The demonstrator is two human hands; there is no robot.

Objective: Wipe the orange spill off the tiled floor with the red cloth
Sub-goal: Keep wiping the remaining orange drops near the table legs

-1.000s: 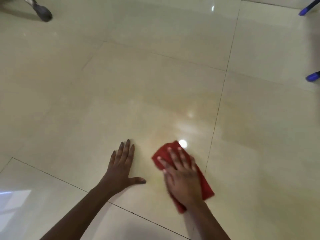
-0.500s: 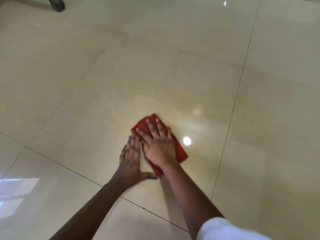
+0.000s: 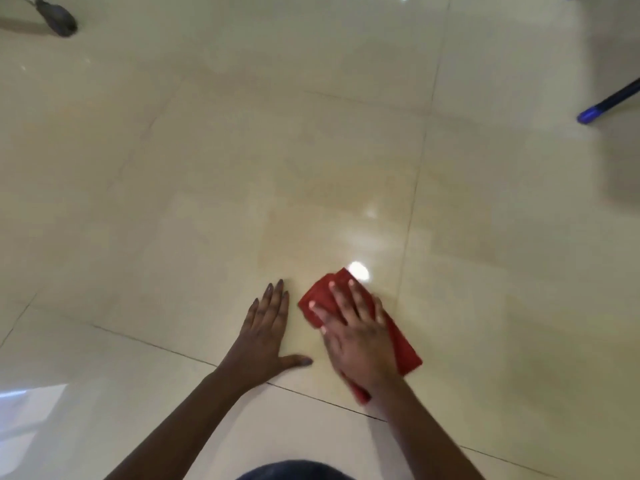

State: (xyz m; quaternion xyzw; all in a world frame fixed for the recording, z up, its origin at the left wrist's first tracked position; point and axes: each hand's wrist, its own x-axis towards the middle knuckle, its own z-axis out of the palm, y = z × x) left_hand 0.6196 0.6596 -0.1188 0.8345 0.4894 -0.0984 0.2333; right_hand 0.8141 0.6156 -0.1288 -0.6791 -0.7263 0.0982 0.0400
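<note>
Pressing flat, the right hand (image 3: 356, 337) pins a folded red cloth (image 3: 407, 356) to the glossy cream tiled floor (image 3: 173, 168). Its fingers (image 3: 360, 299) lie straight and spread across the fabric, not curled round it. The cloth lies on a slant under the palm, one corner showing past the fingertips and the other end showing beside the wrist.

Just to the left, apart from the cloth by a narrow strip of bare tile, the left hand (image 3: 265, 337) rests palm-down on the floor and holds nothing. Its fingers are straight and together, and its thumb points out toward the right hand.

A bright spot of reflected light (image 3: 358, 271) sits at the cloth's far corner. The glare and the warm tone of the tile make it impossible to pick out an orange spill with any certainty.

A dark grout line (image 3: 311, 396) crosses beneath both forearms, and another (image 3: 412, 216) runs away from the person just to the right of the cloth.

Far beyond the hands, a dark grey furniture foot (image 3: 60, 24) stands well to the left, and a blue leg (image 3: 606, 105) reaches in from well to the right.
</note>
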